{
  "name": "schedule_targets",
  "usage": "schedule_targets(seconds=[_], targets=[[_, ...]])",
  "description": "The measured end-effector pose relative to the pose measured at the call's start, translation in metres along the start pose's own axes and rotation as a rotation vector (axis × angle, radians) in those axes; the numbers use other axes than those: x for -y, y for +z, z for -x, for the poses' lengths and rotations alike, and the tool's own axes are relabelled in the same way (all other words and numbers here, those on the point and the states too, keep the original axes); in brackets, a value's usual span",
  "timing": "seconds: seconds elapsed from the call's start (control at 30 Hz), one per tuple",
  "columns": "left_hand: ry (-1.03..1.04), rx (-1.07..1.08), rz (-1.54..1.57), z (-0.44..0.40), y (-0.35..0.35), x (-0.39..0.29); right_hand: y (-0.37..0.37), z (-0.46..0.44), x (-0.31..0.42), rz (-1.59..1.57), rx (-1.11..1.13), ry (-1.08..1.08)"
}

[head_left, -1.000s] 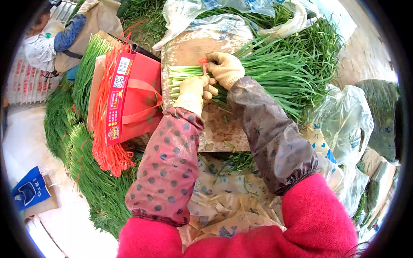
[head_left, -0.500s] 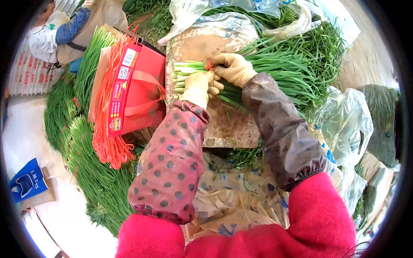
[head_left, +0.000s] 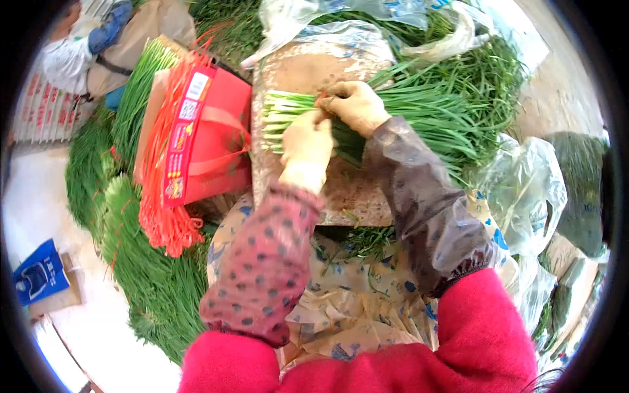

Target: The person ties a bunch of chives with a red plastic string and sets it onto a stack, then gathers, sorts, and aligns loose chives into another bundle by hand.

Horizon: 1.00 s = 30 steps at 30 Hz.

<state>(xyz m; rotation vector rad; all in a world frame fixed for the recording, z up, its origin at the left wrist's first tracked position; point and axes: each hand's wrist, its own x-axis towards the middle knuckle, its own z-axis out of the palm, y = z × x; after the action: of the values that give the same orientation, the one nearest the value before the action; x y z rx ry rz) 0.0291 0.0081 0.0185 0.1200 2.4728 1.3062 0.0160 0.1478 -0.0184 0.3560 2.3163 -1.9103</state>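
Green long-leaved bundle with pale stem ends [head_left: 283, 108]: lying across the table, stem ends to the left, leaves fanning right into a loose green heap [head_left: 498, 92].
Table: worn brown surface with flaking pale edges [head_left: 304, 69], directly beneath the bundle.
Thin red tie [head_left: 322, 99]: at the bundle, between the pale stems and the darker leaves.
Right hand [head_left: 356, 108]: in a cream-coloured glove, thumb and fingers bent inward and pinched on the tie.
Left hand [head_left: 308, 145]: in a matching cream-coloured glove, slightly blurred, over the near side of the stems, fingertips close to the right hand's; whether it grips anything, I cannot tell.
Sleeve covers: dull red with dark dots on the left arm [head_left: 265, 262], shiny dark brown on the right [head_left: 419, 196].
Red bag with looped strap handles [head_left: 226, 141]: just left of the table, bright red strands [head_left: 170, 226] hanging over its outer side beside a printed label [head_left: 183, 134].
Stacked green bundles [head_left: 147, 275]: left of and below the bag.
Clear crumpled plastic bag [head_left: 524, 190]: right of the dark brown sleeve cover.
Beige plastic sheet with blue marks [head_left: 373, 308]: between the person's arms, below the table.
Other person [head_left: 69, 62]: upper left, partly cut off, with one blue sleeve [head_left: 110, 29] in view.
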Motion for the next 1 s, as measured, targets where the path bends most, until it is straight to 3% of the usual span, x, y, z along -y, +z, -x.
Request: schedule_targets(seconds=[0.03,0.07,0.1,0.17,0.2,0.27,0.3,0.37,0.43,0.53,0.63,0.67,0.7,0.77,0.83,0.93,1.0], targets=[[0.274,-0.226,-0.251,0.009,-0.002,0.002,-0.002,0.005,0.005,0.084,-0.036,-0.029],[0.565,-0.325,-0.189,0.01,-0.007,-0.002,-0.002,0.008,0.006,0.154,-0.062,-0.103],[0.461,-0.121,-0.069,0.009,-0.015,-0.006,0.003,0.005,0.005,0.219,-0.13,-0.079],[0.678,-0.051,-0.13,-0.016,-0.015,0.009,0.007,0.013,0.013,0.122,-0.18,-0.08],[0.625,-0.013,-0.117,-0.024,-0.01,0.023,0.005,0.027,0.029,-0.068,-0.175,0.008],[0.563,0.022,-0.169,-0.021,-0.009,0.031,0.02,0.032,0.016,0.063,-0.369,-0.371],[0.681,-0.031,-0.161,-0.022,-0.01,0.035,0.023,0.038,0.025,0.148,-0.377,-0.429],[0.098,0.181,0.9,-0.021,-0.005,0.039,0.031,0.052,0.036,0.34,-0.407,-0.575],[0.316,0.205,0.608,-0.013,-0.019,0.047,0.032,0.059,0.045,0.383,-0.435,-0.66],[0.424,0.078,0.103,-0.013,-0.033,0.06,0.037,0.06,0.048,0.375,-0.49,-0.712],[0.284,0.22,0.237,-0.014,-0.04,0.072,0.046,0.057,0.04,0.348,-0.492,-0.666],[0.164,0.272,0.392,-0.011,-0.039,0.072,0.053,0.054,0.028,0.199,-0.517,-0.562],[0.288,0.271,0.23,-0.008,-0.038,0.069,0.054,0.052,0.027,0.053,-0.541,-0.457],[0.542,0.099,-0.208,0.005,-0.031,0.061,0.052,0.056,0.023,-0.379,-0.378,-0.094],[0.496,0.094,-0.179,0.009,-0.025,0.06,0.045,0.057,0.036,-0.588,-0.33,0.23],[0.574,0.039,-0.251,0.002,-0.017,0.065,0.034,0.043,0.031,-0.295,-0.169,0.211],[0.59,-0.022,-0.226,0.004,-0.015,0.068,0.031,0.045,0.035,0.202,-0.134,-0.107]])
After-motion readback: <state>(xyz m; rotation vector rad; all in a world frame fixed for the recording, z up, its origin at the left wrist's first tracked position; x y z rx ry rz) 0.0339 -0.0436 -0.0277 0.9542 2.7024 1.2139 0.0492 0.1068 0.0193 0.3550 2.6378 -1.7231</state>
